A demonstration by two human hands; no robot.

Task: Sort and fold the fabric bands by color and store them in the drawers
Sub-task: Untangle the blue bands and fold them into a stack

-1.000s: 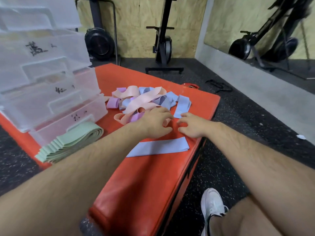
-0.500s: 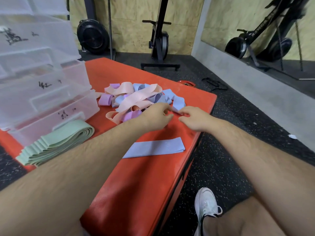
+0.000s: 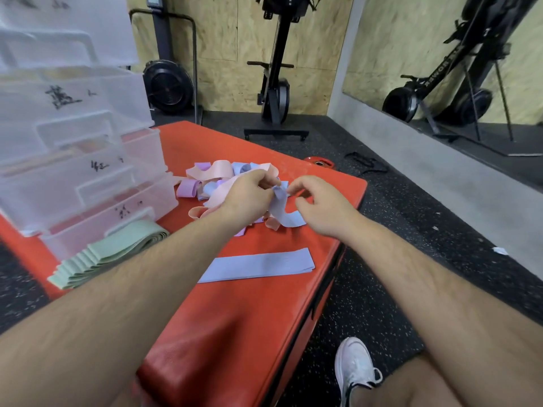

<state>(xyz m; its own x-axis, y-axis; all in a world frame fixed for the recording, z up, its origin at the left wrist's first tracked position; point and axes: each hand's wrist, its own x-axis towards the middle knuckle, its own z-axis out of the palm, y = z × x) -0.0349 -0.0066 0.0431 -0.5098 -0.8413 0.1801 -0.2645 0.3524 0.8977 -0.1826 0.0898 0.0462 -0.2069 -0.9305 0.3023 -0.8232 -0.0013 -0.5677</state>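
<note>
A blue fabric band [image 3: 282, 211] hangs lifted above the tangled pile of pink, purple and blue bands [image 3: 216, 180] on the red mat [image 3: 235, 315]. My left hand [image 3: 249, 195] pinches the band's top end. My right hand [image 3: 320, 205] pinches the same end from the right, fingers curled. A flat folded blue band [image 3: 258, 264] lies on the mat nearer to me. A stack of folded green bands [image 3: 105, 257] sits beside the clear plastic drawers [image 3: 79, 160] on the left.
The mat's right edge drops to a black speckled floor [image 3: 382, 289]. My white shoe [image 3: 355, 365] is below right. A red weight plate [image 3: 318, 163] lies behind the mat. Exercise machines [image 3: 276, 83] stand at the plywood wall; a mirror is on the right.
Both hands have risen from the mat and lifted a blue band out of the right side of the pile; it now dangles between them.
</note>
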